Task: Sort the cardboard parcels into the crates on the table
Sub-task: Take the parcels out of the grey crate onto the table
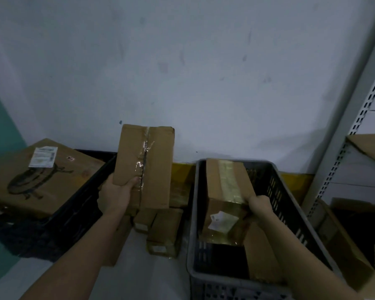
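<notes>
left hand [117,191] grips a taped parcel [145,165] mid-frame above small boxes [165,230]; right hand [259,205] grips a labelled parcel [223,191] inside the grey crate [290,213], open floor lower in it.

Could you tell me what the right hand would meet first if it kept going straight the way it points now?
Probably the taped parcel it already grips: the right hand points up-left into it inside the grey crate. Beyond that, likely the crate's far wall; depth is unclear.

2 crates [290,204], 2 hands [115,191], approx. 7 cardboard parcels [145,165], loose pile too dim for exact count.
</notes>
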Available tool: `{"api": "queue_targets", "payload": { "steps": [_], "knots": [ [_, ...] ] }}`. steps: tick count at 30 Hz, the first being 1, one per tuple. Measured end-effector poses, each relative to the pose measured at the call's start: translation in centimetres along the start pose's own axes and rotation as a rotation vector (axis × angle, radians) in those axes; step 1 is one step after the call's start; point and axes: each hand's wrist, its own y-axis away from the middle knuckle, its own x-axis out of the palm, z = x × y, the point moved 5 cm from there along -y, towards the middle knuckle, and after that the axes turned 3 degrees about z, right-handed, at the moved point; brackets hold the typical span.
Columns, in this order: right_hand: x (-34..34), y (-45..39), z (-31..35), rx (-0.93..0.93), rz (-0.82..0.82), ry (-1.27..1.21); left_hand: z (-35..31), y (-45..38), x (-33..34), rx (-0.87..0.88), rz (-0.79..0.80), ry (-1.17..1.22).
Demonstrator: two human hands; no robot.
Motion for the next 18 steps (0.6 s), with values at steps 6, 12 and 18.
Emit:
{"api": "queue_targets", "payload": {
  "steps": [6,12,18],
  "knots": [
    [-4.6,2.1,5.3,-0.148,-0.051,-0.088,-1.5,1.0,0.2,-0.025,-0.015,0.081],
    [-5.4,4.2,7.9,-0.255,-0.064,-0.144,-1.5,2.0,-0.2,-0.05,-0.004,0.105],
    [-5.1,6.3,9.1,-0.358,-0.072,-0.198,-1.4,1.7,-2.4,-0.047,-0.033,0.076]
  ]
}}
